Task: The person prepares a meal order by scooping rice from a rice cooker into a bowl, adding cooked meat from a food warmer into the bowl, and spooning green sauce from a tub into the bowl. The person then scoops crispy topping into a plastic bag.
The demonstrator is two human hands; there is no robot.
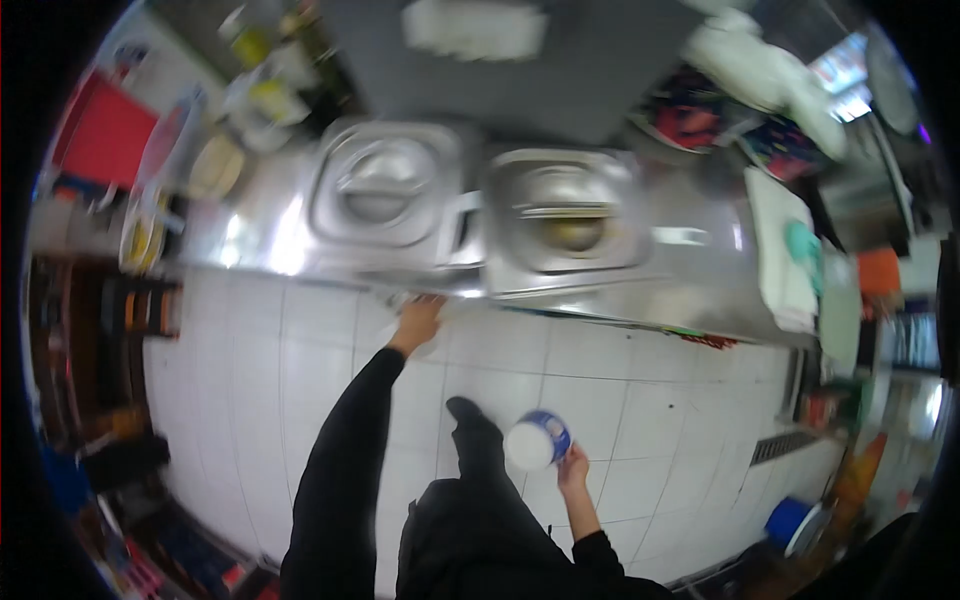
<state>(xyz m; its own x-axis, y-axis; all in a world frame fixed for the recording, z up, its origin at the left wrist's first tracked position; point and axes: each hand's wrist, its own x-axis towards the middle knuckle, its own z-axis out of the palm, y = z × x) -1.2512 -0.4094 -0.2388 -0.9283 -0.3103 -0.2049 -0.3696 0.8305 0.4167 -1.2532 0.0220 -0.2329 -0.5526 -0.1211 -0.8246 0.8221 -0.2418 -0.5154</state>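
A round tub (538, 440) with a white lid and a blue side is gripped in my right hand (573, 468), low over the tiled floor. My left hand (418, 325) reaches to the front edge of the steel counter (700, 240), below the gap between two lidded steel pans. Its fingers are partly hidden and blurred at something pale under the edge. The left pan (380, 185) and the right pan (565, 220) both have their metal lids on.
A white cloth (780, 250) with a teal item lies on the counter's right end. Bottles and a red container (103, 130) stand at the left. A blue bucket (790, 522) is on the floor at right, near a drain grate (783, 447).
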